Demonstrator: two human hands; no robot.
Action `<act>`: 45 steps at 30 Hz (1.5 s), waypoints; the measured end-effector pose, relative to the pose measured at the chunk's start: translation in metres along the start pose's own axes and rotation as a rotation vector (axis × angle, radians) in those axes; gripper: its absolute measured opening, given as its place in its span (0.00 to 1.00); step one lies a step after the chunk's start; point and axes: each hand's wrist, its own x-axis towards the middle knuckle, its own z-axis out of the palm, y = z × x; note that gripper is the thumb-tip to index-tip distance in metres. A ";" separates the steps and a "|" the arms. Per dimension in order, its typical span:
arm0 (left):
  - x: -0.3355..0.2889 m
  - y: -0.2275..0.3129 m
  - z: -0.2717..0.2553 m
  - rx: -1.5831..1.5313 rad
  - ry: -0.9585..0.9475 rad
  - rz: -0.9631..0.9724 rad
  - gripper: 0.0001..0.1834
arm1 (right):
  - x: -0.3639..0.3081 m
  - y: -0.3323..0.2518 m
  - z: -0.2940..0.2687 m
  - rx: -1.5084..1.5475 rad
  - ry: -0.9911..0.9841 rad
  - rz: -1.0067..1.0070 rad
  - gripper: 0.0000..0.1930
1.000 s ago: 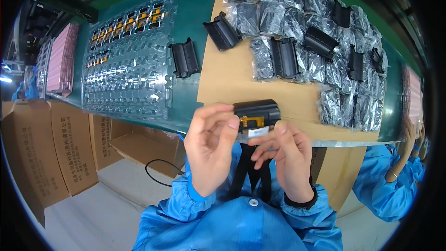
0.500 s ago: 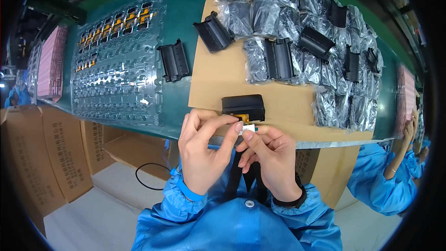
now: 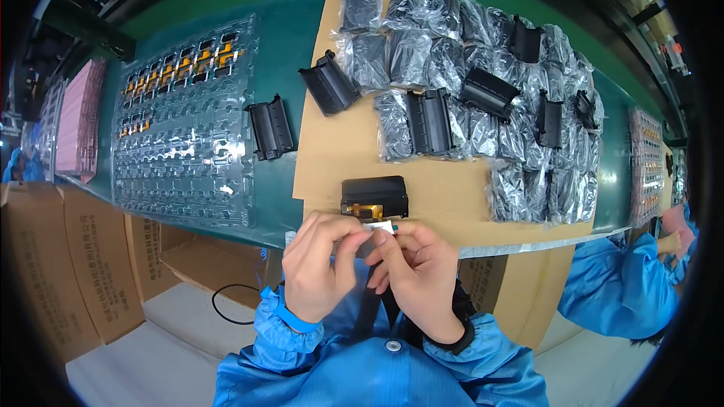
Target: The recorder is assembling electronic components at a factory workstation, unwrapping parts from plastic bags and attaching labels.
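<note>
At the near edge of the table, both my hands are closed in pinches at a small flat white piece (image 3: 383, 227) with a bit of green at its right end. My left hand (image 3: 318, 262) pinches its left end, and the fingers partly cover it. Thumb and forefinger of my right hand (image 3: 422, 275) grip the right end. Just beyond the fingertips, an orange flexible circuit strip (image 3: 363, 211) lies against a black curved plastic shell (image 3: 385, 192), which rests on the cardboard sheet (image 3: 332, 151). Whether the strip joins the white piece is hidden by my fingers.
Bagged black parts (image 3: 411, 56) fill the back right of the cardboard, with several bare black shells on and around them. One shell (image 3: 270, 128) lies left, beside a clear tray (image 3: 188, 136) partly filled with orange circuits. A co-worker's blue sleeve (image 3: 618, 286) shows at right.
The whole view has shifted, so the table appears lower and slightly left. My left fingers have drawn in closer to the white piece; the right hand keeps its pinch.
</note>
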 end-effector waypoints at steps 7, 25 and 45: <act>0.021 0.002 0.001 0.152 -0.153 0.153 0.09 | 0.004 0.007 -0.006 -0.339 0.027 -0.241 0.05; -0.073 -0.061 -0.116 0.359 0.067 -0.491 0.03 | 0.000 -0.014 -0.013 -0.134 -0.025 0.123 0.12; -0.019 0.003 -0.034 0.304 0.019 -0.246 0.13 | -0.005 -0.020 -0.057 -0.665 0.020 -0.536 0.04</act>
